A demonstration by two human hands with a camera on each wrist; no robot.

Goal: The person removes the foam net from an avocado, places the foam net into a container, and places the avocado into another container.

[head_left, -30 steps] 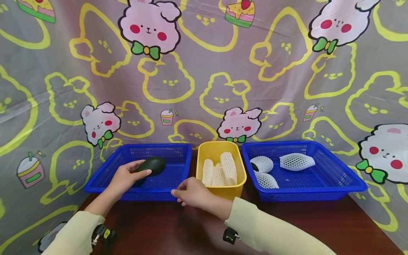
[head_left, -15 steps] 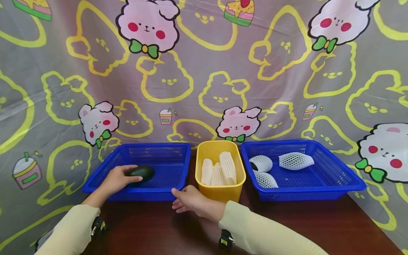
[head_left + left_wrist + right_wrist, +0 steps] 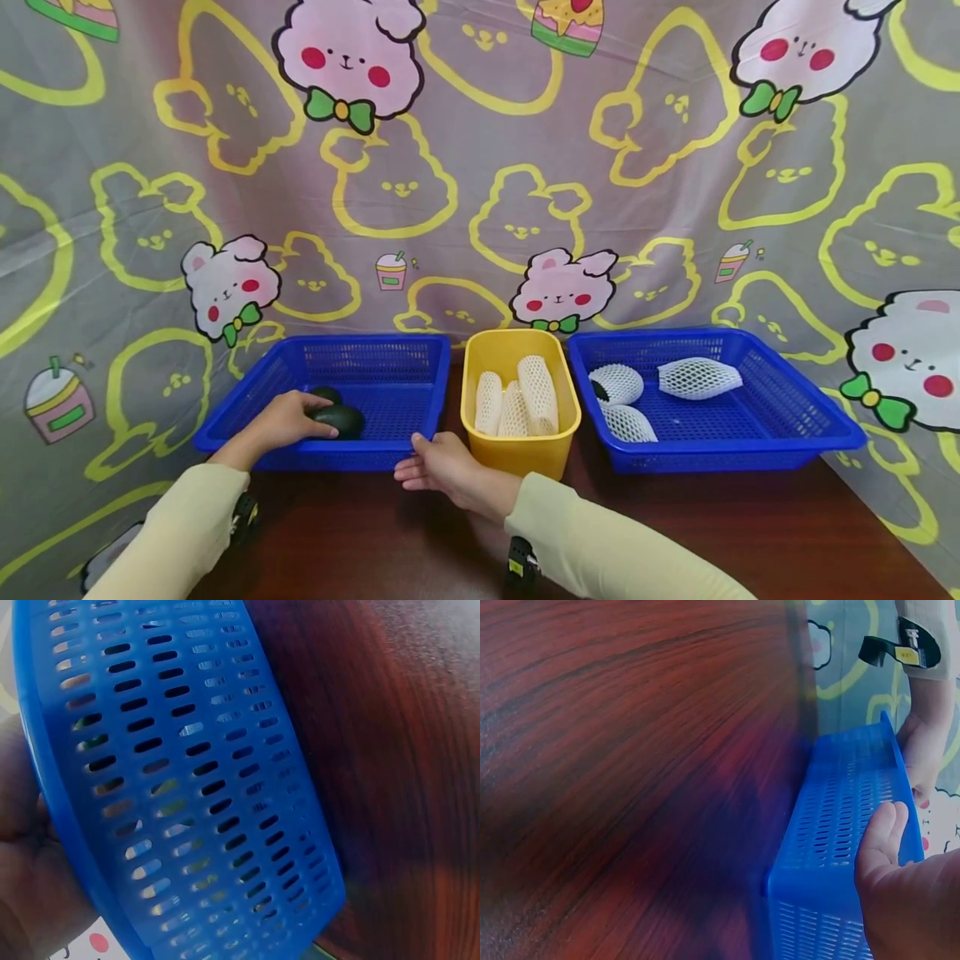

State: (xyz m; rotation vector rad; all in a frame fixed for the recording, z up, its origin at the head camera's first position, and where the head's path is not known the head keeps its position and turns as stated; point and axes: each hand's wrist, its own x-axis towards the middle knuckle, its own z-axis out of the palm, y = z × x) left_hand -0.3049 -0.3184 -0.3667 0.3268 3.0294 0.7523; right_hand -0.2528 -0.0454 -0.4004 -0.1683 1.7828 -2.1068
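Leftward, toward the front rim, had come the smooth, dark-green, egg-shaped fruit [image 3: 347, 422] with the left hand [image 3: 287, 419]; a second dark-green oval fruit [image 3: 326, 393] had come into view just beyond the left fingers; handling therefore seemed unfinished inside the blue perforated plastic basket [image 3: 345, 459] around them; thumb and fingers pinched the nearer fruit's left end; the right hand [image 3: 447, 471] had straightened its fingers, clasping nothing, beside that rim; the nearer fruit looked glossy, bare.
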